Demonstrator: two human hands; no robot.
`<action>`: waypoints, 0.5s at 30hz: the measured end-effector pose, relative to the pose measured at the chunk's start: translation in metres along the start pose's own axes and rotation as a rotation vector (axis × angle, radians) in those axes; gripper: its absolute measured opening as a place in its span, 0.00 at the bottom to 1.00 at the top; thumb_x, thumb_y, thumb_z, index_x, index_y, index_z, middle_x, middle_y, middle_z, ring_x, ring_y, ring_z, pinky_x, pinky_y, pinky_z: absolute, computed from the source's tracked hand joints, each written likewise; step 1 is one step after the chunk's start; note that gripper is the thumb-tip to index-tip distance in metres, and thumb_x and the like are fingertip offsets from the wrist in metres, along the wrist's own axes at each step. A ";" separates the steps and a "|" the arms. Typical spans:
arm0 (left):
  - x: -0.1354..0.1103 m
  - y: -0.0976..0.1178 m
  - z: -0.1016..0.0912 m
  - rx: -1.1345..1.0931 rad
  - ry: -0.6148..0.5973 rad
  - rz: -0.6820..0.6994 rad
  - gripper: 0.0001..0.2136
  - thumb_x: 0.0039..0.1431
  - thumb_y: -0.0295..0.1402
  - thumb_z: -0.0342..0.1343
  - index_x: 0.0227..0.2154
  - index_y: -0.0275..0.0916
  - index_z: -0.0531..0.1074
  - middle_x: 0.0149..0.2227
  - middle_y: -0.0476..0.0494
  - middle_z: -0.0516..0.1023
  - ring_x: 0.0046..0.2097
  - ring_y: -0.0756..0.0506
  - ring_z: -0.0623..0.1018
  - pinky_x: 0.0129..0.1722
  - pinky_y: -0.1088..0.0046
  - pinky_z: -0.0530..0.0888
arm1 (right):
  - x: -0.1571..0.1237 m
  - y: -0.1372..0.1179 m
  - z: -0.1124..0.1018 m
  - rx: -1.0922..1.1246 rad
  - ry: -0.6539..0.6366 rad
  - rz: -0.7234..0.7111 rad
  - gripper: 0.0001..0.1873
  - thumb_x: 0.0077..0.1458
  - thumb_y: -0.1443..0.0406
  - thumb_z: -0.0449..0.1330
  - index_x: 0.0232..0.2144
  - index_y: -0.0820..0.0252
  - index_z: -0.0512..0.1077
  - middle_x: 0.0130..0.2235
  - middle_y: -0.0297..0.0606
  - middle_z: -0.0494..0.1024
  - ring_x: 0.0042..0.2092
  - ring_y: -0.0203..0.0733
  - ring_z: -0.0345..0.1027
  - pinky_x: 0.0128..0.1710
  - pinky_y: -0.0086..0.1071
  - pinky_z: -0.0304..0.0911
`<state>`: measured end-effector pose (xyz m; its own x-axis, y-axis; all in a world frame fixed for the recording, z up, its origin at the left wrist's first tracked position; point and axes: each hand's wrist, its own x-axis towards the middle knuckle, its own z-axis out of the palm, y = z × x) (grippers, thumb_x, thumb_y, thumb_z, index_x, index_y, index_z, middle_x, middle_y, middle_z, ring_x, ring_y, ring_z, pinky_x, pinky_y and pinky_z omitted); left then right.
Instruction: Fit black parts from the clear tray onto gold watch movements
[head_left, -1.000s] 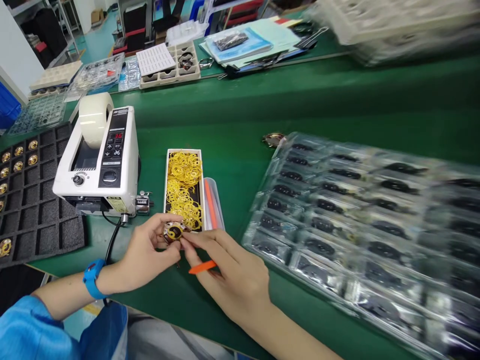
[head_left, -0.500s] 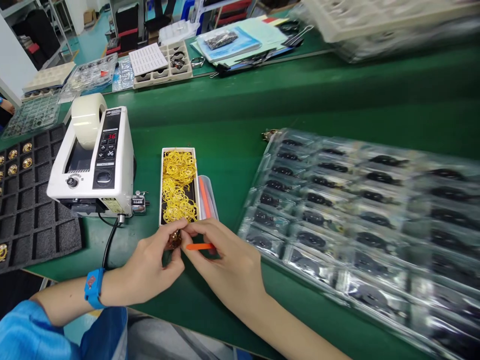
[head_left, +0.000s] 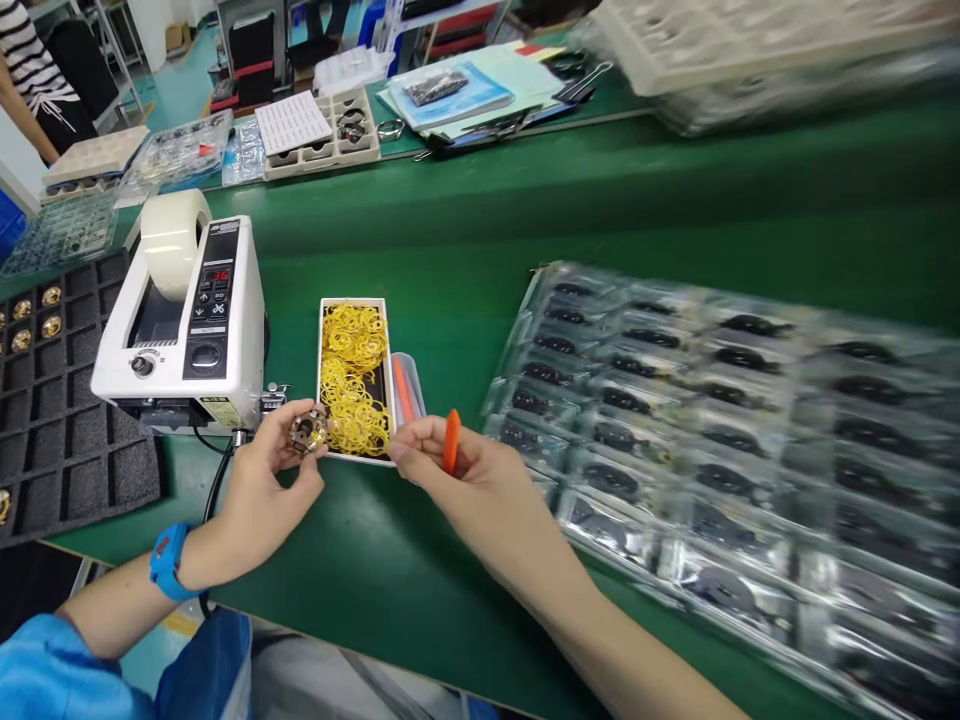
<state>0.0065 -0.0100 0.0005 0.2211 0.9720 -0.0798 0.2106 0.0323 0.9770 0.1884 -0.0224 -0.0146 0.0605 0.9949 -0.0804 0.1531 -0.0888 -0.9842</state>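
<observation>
My left hand pinches a round gold-coloured metal part between thumb and fingers, with its openwork side facing me. In my right hand an orange stick-like tool is gripped, pointing upward. The thumb and fingertip of that hand are pinched together at the near right corner of a narrow white box; whether something tiny is between them I cannot make out. Many thin yellow rings are heaped in the box. Beside it lies a small translucent tray with an orange strip in it.
A white tape dispenser stands behind my left hand, its cable running forward. Left of it lies a black compartment tray with several gold parts. Plastic-covered black parts fill the right side. Papers lie on the back ledge; a person stands far left.
My hands have moved apart: the left one went left with the round part, the right one slightly right. The orange tool has swung from level to upright. A person has appeared far left.
</observation>
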 end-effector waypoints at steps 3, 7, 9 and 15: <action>0.001 0.000 -0.001 -0.055 0.004 -0.028 0.20 0.54 0.26 0.56 0.51 0.40 0.65 0.45 0.42 0.79 0.46 0.44 0.81 0.52 0.66 0.74 | 0.007 0.007 -0.003 0.028 -0.040 0.045 0.16 0.51 0.54 0.59 0.23 0.60 0.70 0.19 0.29 0.64 0.19 0.30 0.50 0.17 0.26 0.47; 0.001 -0.002 -0.002 -0.129 -0.001 -0.060 0.20 0.52 0.26 0.57 0.50 0.40 0.67 0.49 0.41 0.78 0.49 0.43 0.79 0.54 0.65 0.73 | 0.004 0.005 -0.006 0.064 -0.015 0.011 0.20 0.53 0.50 0.59 0.22 0.60 0.68 0.19 0.31 0.66 0.19 0.31 0.55 0.16 0.26 0.48; 0.002 -0.003 -0.003 -0.165 -0.019 -0.081 0.20 0.51 0.26 0.58 0.49 0.39 0.67 0.49 0.41 0.77 0.49 0.43 0.79 0.53 0.66 0.74 | 0.000 0.003 -0.012 0.039 0.028 -0.047 0.18 0.56 0.52 0.58 0.25 0.60 0.69 0.19 0.31 0.68 0.18 0.31 0.56 0.16 0.26 0.48; 0.006 -0.013 -0.006 -0.169 -0.121 -0.153 0.18 0.50 0.27 0.59 0.46 0.38 0.70 0.39 0.46 0.79 0.42 0.47 0.79 0.48 0.67 0.76 | 0.018 0.023 -0.086 -0.699 0.409 -0.425 0.10 0.58 0.61 0.57 0.28 0.58 0.74 0.21 0.31 0.70 0.20 0.33 0.62 0.18 0.28 0.54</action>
<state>-0.0002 -0.0033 -0.0114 0.3134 0.9182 -0.2424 0.0904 0.2253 0.9701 0.2775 -0.0111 -0.0253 0.1863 0.8679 0.4604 0.7969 0.1406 -0.5876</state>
